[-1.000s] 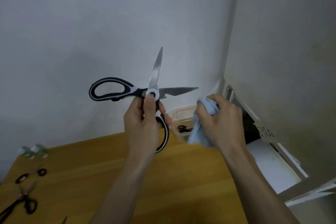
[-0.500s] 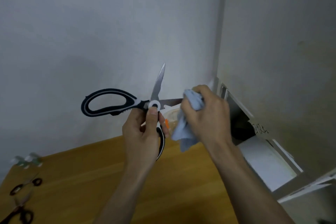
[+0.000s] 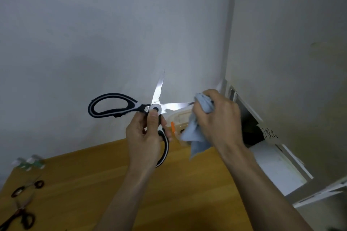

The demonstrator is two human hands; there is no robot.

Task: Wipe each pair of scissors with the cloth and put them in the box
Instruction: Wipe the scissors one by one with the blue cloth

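Grey walls meet in a corner behind a wooden table [image 3: 93, 184]; the left hand [image 3: 145, 137] holds black-and-white scissors [image 3: 131, 108] up over the table, thumb on the pivot, fingers curled round the lower handle; blades spread wide, one pointing up, one to the right; the right hand [image 3: 218, 116] grips a blue cloth [image 3: 197, 135] bunched over the tip of the right-pointing blade; a clear box [image 3: 178, 118] sits at the table's far edge, partly hidden behind the hands; two small scissors [image 3: 27, 187] [image 3: 18, 215] lie at the table's left edge, near small bottles [image 3: 28, 162].
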